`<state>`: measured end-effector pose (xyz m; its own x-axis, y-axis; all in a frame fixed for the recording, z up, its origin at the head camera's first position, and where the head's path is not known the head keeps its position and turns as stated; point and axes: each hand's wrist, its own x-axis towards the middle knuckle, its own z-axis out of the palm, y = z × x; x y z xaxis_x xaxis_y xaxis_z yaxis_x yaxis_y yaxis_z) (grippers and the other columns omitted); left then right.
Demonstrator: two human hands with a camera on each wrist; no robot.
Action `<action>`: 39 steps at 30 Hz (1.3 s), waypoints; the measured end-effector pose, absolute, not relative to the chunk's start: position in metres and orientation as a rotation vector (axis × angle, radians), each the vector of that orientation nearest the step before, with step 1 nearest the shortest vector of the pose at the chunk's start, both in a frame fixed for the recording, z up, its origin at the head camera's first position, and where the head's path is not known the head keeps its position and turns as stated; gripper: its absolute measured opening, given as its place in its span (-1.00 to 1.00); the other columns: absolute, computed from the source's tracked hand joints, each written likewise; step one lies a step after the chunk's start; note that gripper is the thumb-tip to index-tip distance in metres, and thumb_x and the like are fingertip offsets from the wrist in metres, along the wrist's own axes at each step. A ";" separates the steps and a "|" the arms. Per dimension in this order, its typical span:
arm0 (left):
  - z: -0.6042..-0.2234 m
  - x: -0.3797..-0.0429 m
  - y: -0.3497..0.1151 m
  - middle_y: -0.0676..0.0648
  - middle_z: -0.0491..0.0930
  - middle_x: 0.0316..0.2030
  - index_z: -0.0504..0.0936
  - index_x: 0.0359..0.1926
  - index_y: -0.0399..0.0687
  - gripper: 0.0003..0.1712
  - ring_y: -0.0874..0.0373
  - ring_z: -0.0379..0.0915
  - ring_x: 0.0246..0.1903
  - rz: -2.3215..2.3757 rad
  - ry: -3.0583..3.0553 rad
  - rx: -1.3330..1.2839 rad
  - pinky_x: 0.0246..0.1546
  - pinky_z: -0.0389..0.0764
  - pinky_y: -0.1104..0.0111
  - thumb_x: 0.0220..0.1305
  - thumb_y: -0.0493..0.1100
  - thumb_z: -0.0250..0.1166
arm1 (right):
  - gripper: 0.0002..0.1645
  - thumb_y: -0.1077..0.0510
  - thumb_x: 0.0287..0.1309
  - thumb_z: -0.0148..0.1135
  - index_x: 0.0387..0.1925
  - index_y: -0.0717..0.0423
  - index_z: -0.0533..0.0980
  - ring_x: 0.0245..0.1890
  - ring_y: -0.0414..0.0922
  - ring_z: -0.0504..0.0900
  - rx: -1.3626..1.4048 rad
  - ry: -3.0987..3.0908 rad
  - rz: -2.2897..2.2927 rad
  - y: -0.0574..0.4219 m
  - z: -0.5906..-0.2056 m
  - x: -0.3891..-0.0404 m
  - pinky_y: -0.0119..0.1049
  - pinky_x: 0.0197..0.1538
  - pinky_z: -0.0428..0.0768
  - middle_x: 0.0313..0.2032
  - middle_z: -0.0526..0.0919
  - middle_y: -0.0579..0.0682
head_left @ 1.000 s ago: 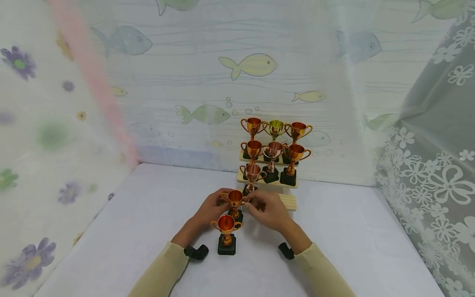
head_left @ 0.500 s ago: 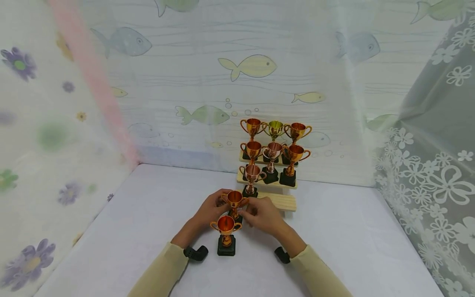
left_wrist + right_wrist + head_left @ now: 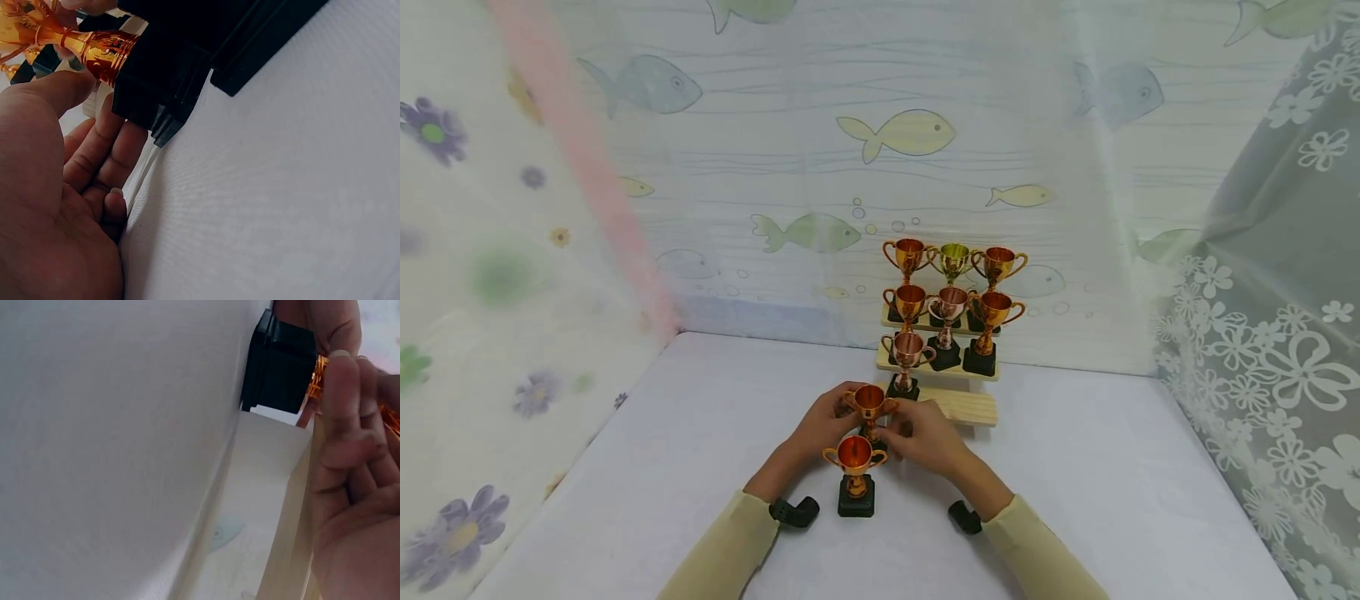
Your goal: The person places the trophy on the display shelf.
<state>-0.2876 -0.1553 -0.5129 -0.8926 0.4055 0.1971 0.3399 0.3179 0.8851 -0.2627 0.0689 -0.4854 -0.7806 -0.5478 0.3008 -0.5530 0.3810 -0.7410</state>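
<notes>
In the head view, an orange-gold trophy (image 3: pixel 870 400) with two handles stands between both hands, just in front of a stepped wooden stand. My left hand (image 3: pixel 822 427) holds it from the left; in the left wrist view the thumb lies by its shiny stem (image 3: pixel 111 53) and the fingers reach its black base (image 3: pixel 159 81). From the right, my right hand (image 3: pixel 927 435) pinches at the same stem, its fingertips (image 3: pixel 342 378) against it. Nearer to me, a second orange trophy (image 3: pixel 856 496) stands upright on the white cloth.
The stand's lowest step (image 3: pixel 966 407) has a rose-coloured trophy (image 3: pixel 907 350) at its left end and bare wood to the right. Several orange, rose and yellow-gold trophies fill the middle step (image 3: pixel 917 367) and top step. A fish-print curtain (image 3: pixel 737 150) hangs behind.
My right hand has moved from beside the rose-coloured trophy on the lowest step, left and toward me, to the orange trophy's stem. My left hand has stayed at that orange trophy.
</notes>
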 end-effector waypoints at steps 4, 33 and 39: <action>-0.531 -0.297 -0.157 -0.03 0.61 0.13 0.47 0.31 0.06 -0.53 0.04 0.57 0.03 1.667 2.518 0.699 0.06 0.53 0.06 0.42 -0.19 0.25 | -0.76 0.07 0.29 0.34 -0.04 -0.01 0.57 -0.66 -0.20 0.60 1.063 -2.639 1.478 0.066 -0.485 -0.263 -0.32 -0.43 0.58 -0.63 0.61 -0.19; -0.532 -0.301 -0.156 0.00 0.67 -0.30 0.43 0.29 0.08 -0.55 0.14 0.60 -0.23 1.677 2.456 0.723 -0.12 0.55 0.27 0.43 -0.11 0.24 | -0.82 0.12 0.27 0.35 -0.11 0.02 0.60 -0.61 0.00 0.65 0.990 -2.634 1.568 0.074 -0.466 -0.263 -0.29 -0.49 0.58 -0.52 0.66 -0.12; -0.529 -0.298 -0.156 -0.01 0.68 -0.31 0.43 0.31 0.04 -0.52 0.14 0.63 -0.21 1.678 2.454 0.744 -0.09 0.57 0.24 0.42 -0.10 0.26 | -0.71 0.11 0.24 0.38 -0.02 0.06 0.61 -0.53 0.04 0.67 0.943 -2.649 1.592 0.089 -0.455 -0.266 -0.25 -0.45 0.62 -0.30 0.73 -0.06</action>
